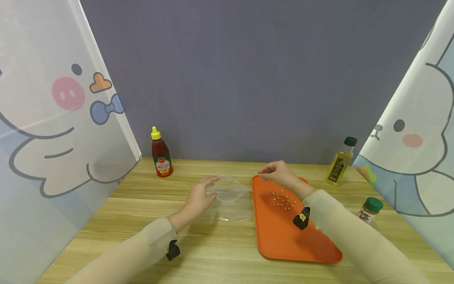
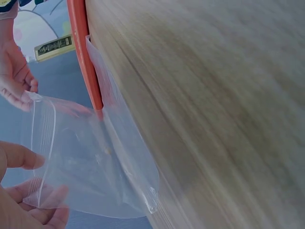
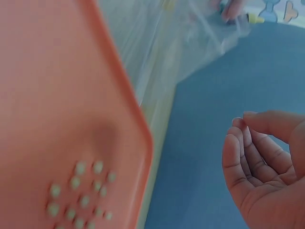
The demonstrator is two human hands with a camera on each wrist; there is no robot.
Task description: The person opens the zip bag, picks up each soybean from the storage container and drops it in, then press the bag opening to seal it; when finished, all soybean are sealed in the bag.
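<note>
A clear zip bag [image 1: 230, 197], its mouth spread wide, is beside the tray's left edge. My left hand [image 1: 200, 195] holds the left end of the mouth. In the left wrist view, the bag's corner passes between the thumb and the fingers [image 2: 55, 202]. Over the back left corner of an orange tray [image 1: 280, 236] hovers my right hand [image 1: 280, 173]. Its thumb meets a fingertip in the right wrist view, and nothing shows between them. Several small pale round beans [image 3: 78, 181] are scattered on the tray, behind and below that hand's wrist.
A red sauce bottle [image 1: 162, 156] with a yellow cap stands at the back left of the wooden table [image 1: 209, 252]. At the back right is an oil bottle [image 1: 340, 163]. A green-capped jar [image 1: 370, 209] stands right of the tray. A grey partition [image 1: 241, 86] rises behind.
</note>
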